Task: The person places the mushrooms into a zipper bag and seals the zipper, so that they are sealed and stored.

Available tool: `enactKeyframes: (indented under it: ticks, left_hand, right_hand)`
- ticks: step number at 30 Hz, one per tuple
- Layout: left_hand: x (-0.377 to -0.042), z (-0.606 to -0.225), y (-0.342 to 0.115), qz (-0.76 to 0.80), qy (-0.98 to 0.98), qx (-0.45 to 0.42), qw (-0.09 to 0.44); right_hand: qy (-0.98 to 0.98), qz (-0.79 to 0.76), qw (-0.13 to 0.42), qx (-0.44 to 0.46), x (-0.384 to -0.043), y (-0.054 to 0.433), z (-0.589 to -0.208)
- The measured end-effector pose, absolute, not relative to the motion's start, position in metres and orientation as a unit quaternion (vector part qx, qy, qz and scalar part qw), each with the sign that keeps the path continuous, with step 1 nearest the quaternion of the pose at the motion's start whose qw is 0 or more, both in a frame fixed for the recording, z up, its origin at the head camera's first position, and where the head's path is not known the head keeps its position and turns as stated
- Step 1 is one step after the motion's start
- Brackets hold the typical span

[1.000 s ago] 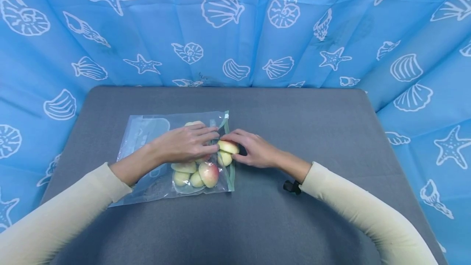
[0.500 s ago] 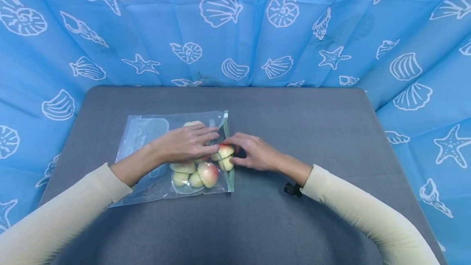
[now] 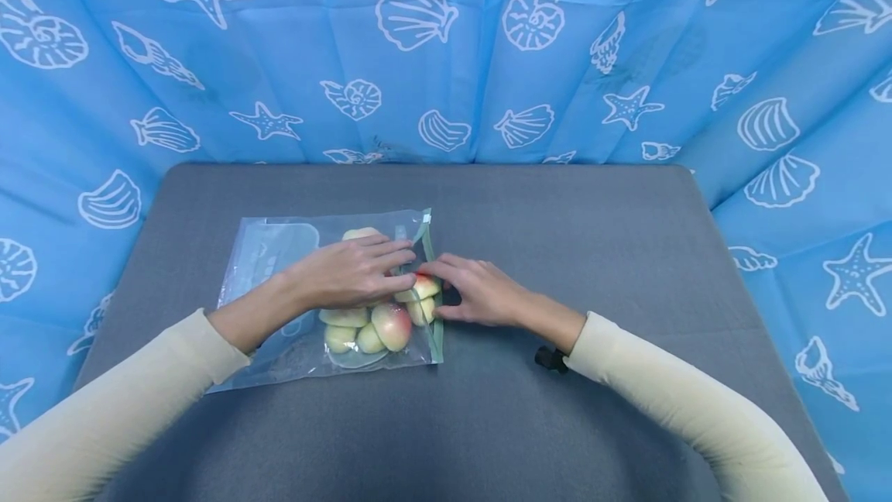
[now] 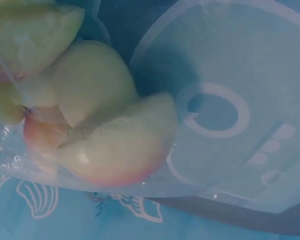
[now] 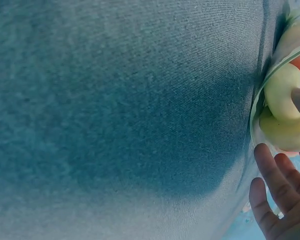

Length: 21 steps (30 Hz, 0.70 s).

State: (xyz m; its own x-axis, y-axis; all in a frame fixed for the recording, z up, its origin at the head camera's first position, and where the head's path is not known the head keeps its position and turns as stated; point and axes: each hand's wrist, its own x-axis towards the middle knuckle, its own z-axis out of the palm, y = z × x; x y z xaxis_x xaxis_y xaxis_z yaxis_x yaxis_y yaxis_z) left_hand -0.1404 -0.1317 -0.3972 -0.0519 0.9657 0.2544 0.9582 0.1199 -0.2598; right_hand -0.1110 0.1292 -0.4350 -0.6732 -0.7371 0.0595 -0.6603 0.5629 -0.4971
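A clear zip bag (image 3: 279,347) lies flat, its green-edged mouth facing right. Inside are several pale yellow, red-blushed fruit pieces (image 3: 392,327), some with flat cut faces in the left wrist view. My left hand (image 3: 348,273) rests on top of the bag with its fingers stretched toward the mouth, hiding part of the fruit. At the mouth, my right hand (image 3: 477,289) touches two stacked fruit pieces (image 5: 286,95) just within the opening. In the right wrist view its thumb lies against the upper piece, while the other fingers are spread and fairly straight beside the bag's rim.
The bag lies on a grey cloth-covered table (image 3: 557,238). A blue curtain (image 3: 474,45) with white shell and starfish prints hangs behind and along both sides. A small black object (image 3: 550,359) shows at the right wrist by the sleeve.
The two fruit pieces at the mouth have moved left, deeper into the bag, and my right hand's grip on them has loosened. My left hand has stayed in place.
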Motion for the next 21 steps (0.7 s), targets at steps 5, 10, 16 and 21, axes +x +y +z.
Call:
enactKeyframes:
  ticks: [5, 10, 16, 21]
  left_hand:
    - [-0.141, -0.397, -0.133, 0.014, -0.725, -0.663, 0.19]
    - [-0.142, -0.397, -0.133, 0.004, -0.719, -0.664, 0.203]
    - [-0.142, -0.398, -0.132, -0.012, -0.718, -0.666, 0.202]
    - [-0.142, -0.397, -0.132, -0.015, -0.721, -0.664, 0.195]
  right_hand:
    - [0.888, -0.244, 0.061, -0.385, -0.114, 0.124, -0.438]
    - [0.891, -0.257, 0.041, -0.371, -0.12, 0.119, -0.441]
    - [0.901, -0.266, -0.006, -0.344, -0.125, 0.111, -0.441]
    - [0.9, -0.273, -0.014, -0.338, -0.126, 0.105, -0.444]
